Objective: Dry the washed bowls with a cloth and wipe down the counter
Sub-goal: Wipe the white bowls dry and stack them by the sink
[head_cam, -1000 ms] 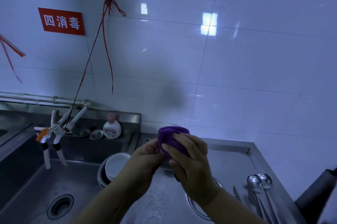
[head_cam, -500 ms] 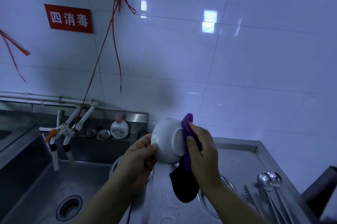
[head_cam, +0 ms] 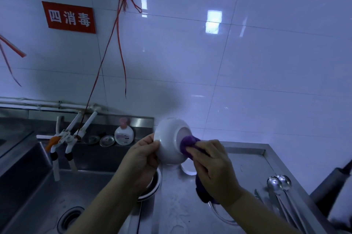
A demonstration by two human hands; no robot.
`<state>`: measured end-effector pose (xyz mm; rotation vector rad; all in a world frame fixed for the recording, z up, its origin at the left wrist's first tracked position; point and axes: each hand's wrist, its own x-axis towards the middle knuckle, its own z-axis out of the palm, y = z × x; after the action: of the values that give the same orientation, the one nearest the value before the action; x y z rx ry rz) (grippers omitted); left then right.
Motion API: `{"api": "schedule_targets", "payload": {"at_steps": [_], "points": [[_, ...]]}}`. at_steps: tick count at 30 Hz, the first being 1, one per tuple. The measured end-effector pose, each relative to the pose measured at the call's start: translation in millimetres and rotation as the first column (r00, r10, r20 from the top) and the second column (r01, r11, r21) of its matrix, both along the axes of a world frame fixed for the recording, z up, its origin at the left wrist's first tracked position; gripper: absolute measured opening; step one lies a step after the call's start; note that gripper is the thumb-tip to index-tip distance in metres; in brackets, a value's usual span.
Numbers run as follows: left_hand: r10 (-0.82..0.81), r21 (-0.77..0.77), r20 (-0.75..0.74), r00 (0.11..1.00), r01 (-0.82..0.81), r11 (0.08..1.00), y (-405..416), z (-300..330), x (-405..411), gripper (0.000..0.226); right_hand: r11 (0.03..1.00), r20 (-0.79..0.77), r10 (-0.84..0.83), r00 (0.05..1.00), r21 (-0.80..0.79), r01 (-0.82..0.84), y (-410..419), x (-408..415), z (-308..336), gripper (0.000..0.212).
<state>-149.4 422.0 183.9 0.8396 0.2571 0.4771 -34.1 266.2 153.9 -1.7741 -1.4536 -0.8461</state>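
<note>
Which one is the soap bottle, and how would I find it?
Look at the ledge behind the steel sink, right of the taps. The soap bottle stands there, white with a pink pump top, beside two flat round metal lids.

Sink (head_cam: 28, 186) left of counter (head_cam: 247, 167); spoons (head_cam: 279, 184) on counter's right.

White bowl (head_cam: 170, 145) tilted on its side, underside showing — purple cloth (head_cam: 187, 144) bunched against its base.
</note>
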Motion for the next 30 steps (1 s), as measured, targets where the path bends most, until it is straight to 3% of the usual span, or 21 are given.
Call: {"api": "schedule_targets", "payload": {"at_steps": [5,10,15,19,22,30], "points": [[-0.051,0.023,-0.043,0.998,0.052,0.998,-5,-1,-2,0.026,0.993,-0.002,-0.118,0.993,0.001,0.118,1,5,20,0.027],[-0.034,0.062,-0.094,0.995,0.04,0.997,-6,0,-4,0.025,0.997,-0.068,-0.071,0.995,0.0,0.071,4,-18,16,0.03],[-0.016,0.048,-0.098,0.995,0.021,0.999,-7,1,-8,0.023,0.992,-0.031,0.008,0.999,-0.128,-0.012,-18,-23,9,0.022],[-0.049,0.065,-0.102,0.994,0.055,0.996,-16,-6,-7,0.021,0.997,-0.076,-0.073,0.994,0.018,0.074,-18,-16,28,0.029],[-0.087,0.085,-0.111,0.99,0.097,0.992,-23,-9,-5,0.036,0.993,-0.144,-0.109,0.984,0.038,0.115,-4,-20,38,0.035],[-0.057,-0.103,-0.084,0.995,0.048,0.994,-34,-6,6,0.019,1.0,-0.03,0.006,1.0,-0.012,-0.006,-13,-19,0,0.033]]}}
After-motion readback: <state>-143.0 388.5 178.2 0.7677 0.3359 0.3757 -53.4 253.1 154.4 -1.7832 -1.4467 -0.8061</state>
